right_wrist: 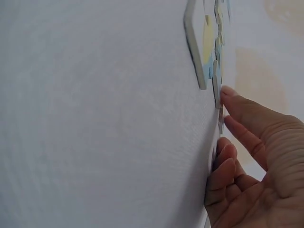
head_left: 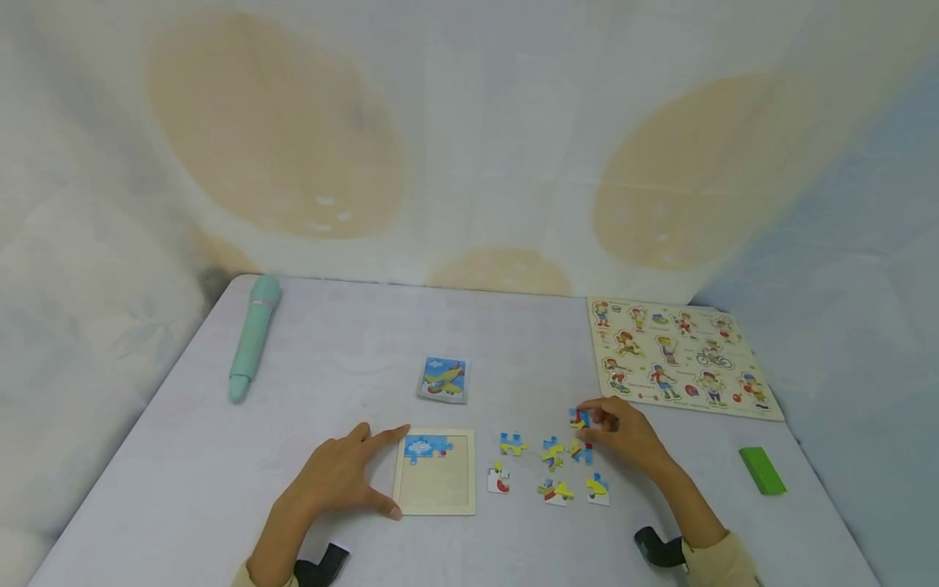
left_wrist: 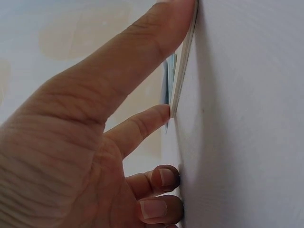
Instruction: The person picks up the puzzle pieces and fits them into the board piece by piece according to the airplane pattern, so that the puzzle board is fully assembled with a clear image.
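Note:
My left hand (head_left: 339,473) spans the left side of a square wooden puzzle tray (head_left: 440,491), thumb at its near corner and forefinger at its far corner, both fairly straight. Blue sky puzzle pieces (head_left: 421,446) sit in the tray's top left. Over on the right, my right hand (head_left: 627,438) has thumb and forefinger at opposite sides of a blue and red puzzle piece (head_left: 577,419), pinching it close to the table. Just below lies another blue piece (head_left: 583,456). In the right wrist view the remaining fingers (right_wrist: 223,178) curl against the tabletop.
Several loose pieces, among them a red and white one (head_left: 499,479), lie right of the tray. An airplane picture card (head_left: 443,380) is behind it. A wooden figure board (head_left: 685,359) stands back right, a green block (head_left: 763,470) right, a mint microphone-shaped object (head_left: 254,338) far left.

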Available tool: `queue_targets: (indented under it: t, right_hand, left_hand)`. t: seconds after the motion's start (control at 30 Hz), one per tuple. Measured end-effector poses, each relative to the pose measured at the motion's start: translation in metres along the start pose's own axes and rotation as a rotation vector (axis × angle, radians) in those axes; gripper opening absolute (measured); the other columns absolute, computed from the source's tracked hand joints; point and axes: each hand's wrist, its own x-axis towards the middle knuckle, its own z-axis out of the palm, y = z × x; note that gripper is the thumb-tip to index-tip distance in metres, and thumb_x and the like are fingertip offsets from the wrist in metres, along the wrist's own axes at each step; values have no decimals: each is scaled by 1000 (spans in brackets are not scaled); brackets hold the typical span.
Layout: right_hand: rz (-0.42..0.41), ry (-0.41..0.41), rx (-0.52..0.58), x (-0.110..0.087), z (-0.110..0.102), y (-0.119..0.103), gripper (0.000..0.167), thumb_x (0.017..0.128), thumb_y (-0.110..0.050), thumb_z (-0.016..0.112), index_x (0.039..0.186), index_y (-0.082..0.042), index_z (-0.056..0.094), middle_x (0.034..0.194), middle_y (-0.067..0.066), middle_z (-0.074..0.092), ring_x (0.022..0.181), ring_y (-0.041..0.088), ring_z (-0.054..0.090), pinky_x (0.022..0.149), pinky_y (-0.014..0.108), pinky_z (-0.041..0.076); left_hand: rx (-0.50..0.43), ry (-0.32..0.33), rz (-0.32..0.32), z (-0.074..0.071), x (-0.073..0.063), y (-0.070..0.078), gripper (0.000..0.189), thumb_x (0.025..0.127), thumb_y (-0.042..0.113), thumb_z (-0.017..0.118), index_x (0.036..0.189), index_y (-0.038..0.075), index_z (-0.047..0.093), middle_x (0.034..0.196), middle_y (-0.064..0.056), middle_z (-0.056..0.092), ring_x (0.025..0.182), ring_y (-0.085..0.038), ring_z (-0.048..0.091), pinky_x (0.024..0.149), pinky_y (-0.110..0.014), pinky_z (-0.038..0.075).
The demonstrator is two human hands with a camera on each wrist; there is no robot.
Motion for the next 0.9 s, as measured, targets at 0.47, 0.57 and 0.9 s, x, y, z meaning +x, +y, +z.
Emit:
queue_targets:
  t: [0.47, 0.57, 0.9]
  right_hand:
    - [-76, 18, -38, -2, 3, -1, 32, 81, -18, 81, 110, -7, 71, 89, 2, 53, 74, 9, 45, 66, 23, 38]
    - [-102, 36, -55, -1, 4, -1, 29, 80, -14, 82, 106, -6, 72, 86, 1, 52, 73, 10, 44, 65, 23, 38]
    - [-146, 61, -160, -1, 0, -7, 28, 78, -17, 84, 101, -6, 72, 83, 0, 52, 71, 9, 45, 63, 22, 39]
  left_hand:
    - [-2, 8, 14, 0, -4, -1, 108, 46, 73, 84, 143, 38, 51, 85, 3, 42, 61, -15, 37, 58, -28, 32]
    - [3, 10, 19, 0, -4, -1, 108, 46, 73, 84, 143, 38, 51, 85, 3, 42, 62, -15, 37, 59, -28, 31]
    - [11, 16, 40, -1, -1, -1, 108, 48, 71, 85, 144, 36, 51, 84, 2, 41, 60, -15, 37, 56, -27, 30]
